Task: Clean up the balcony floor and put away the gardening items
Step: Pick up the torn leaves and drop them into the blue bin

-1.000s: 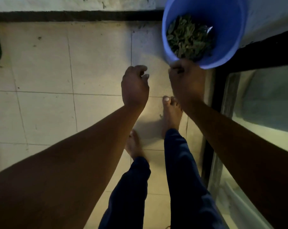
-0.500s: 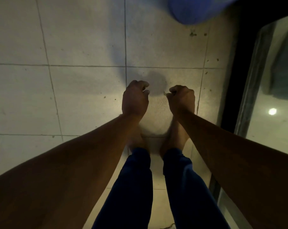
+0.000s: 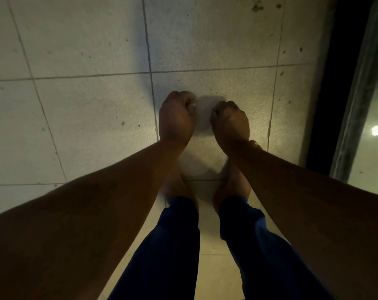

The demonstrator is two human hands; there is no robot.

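Open tiled floor (image 3: 86, 115) ahead and left; dark door frame (image 3: 335, 94) blocks right side

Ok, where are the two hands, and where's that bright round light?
left hand (image 3: 176, 118): head view, on the back of the hand.
right hand (image 3: 231, 121): head view, on the back of the hand.
bright round light (image 3: 376, 130): head view, centre of the glow on the glass.

hands (image 3: 176, 118) x2 | feet (image 3: 179, 191) x2 | trouser legs (image 3: 168, 245) x2

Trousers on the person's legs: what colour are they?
Dark blue trousers, plain, seen in the head view.
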